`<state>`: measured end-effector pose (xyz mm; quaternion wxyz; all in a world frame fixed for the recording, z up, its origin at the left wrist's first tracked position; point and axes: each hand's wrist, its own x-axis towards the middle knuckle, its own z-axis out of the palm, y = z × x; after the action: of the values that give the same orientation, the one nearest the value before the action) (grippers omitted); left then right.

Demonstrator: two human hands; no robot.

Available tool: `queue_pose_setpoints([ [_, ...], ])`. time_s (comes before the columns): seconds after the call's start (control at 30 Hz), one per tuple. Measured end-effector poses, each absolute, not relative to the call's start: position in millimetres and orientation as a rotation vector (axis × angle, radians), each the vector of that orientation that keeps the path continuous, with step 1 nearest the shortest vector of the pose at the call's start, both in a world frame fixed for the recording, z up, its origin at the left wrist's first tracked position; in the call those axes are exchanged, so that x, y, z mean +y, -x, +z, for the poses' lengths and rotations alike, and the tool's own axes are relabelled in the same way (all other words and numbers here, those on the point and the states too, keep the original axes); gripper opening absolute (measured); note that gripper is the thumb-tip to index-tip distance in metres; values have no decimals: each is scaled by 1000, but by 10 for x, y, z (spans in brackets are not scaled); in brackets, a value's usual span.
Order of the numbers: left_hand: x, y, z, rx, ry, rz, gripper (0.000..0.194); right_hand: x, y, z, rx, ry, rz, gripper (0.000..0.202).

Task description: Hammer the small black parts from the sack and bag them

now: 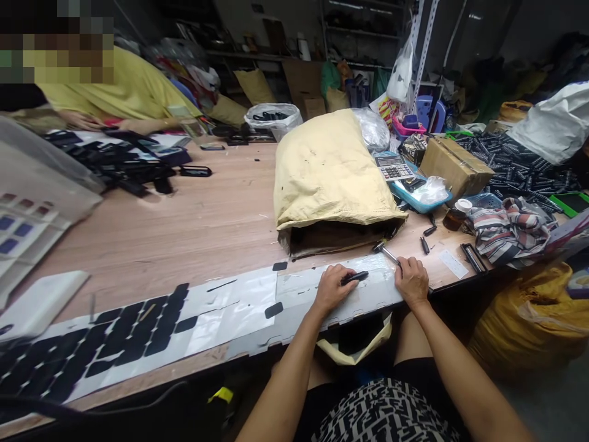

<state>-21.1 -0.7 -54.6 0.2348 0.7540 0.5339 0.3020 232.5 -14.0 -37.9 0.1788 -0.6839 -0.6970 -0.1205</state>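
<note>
My left hand (332, 288) rests at the front edge of the table, closed on a small black oblong piece (355, 277) that lies nearly flat above a pale board (299, 294). To its right, my right hand (411, 279) is wrapped round the handle of a small hammer (390, 254). The hammer's head points left and away from me, near the open mouth of a large yellow sack (326, 172). Dark rounded patches (151, 325) lie in rows on white sheets to the left.
A brown box (455, 166), a blue tray (423, 199) with a calculator (393, 167) and a brown bottle (455, 215) stand at right. Many black coiled parts (515, 159) are heaped behind. At far left, a person in a yellow top (138, 86) sits near piled black parts (129, 159).
</note>
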Motion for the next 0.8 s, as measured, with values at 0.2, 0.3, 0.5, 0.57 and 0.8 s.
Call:
queue_pose_setpoints([
  [0.2,19,242,-543,1440,-2001,856,17,-131,-2381,-288,-1973,1894,-135,34],
  [0.3,22,241,-546,1453,-1964,886,15,-232,-2368,-230,-1845,1786,132,37],
  [0.5,21,220,-559,1473,-1970,941,12,-613,-2184,-66,-1741,1554,506,34],
  [0.57,21,215,-561,1476,-1967,963,12,-713,-2125,12,-1791,1552,531,34],
  [0.8,34,214,-557,1464,-1960,955,12,-826,-2049,97,-1917,1559,439,34],
])
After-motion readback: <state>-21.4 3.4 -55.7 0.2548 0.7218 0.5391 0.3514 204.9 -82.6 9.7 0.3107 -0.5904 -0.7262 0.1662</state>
